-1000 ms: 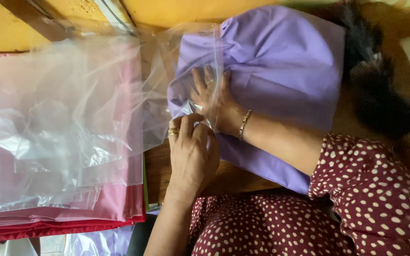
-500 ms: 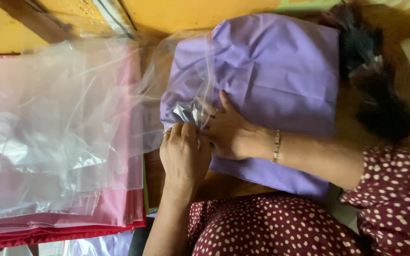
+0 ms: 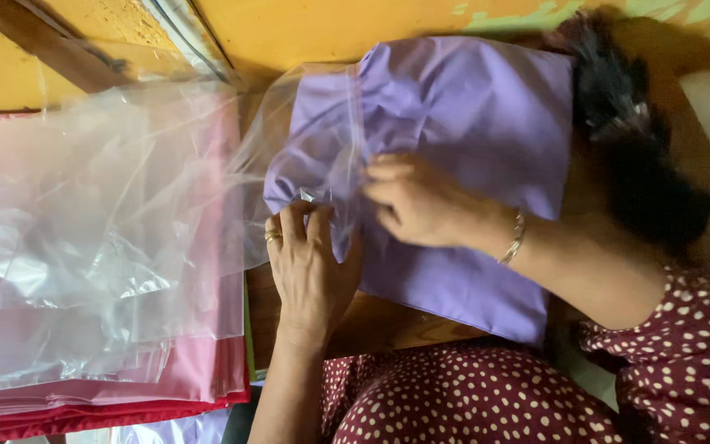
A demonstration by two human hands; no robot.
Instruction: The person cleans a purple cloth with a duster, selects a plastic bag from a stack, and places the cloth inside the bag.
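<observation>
The left hand (image 3: 310, 267) lies palm down, fingers curled over the mouth of a clear plastic bag (image 3: 306, 156), pinching its crinkled edge so the opening stays put. The right hand (image 3: 421, 201) rests flat and loosely spread on the folded purple cloth (image 3: 462, 115), its fingertips at the bag's rim, seemingly pressing the fabric flat; whether it grips anything is hard to tell. The cloth sits under both hands, partly inside the bag. Beyond the left hand, a stack of clear bags (image 3: 100, 230) covers red cloth (image 3: 84, 411) on the wooden surface (image 3: 396, 325).
</observation>
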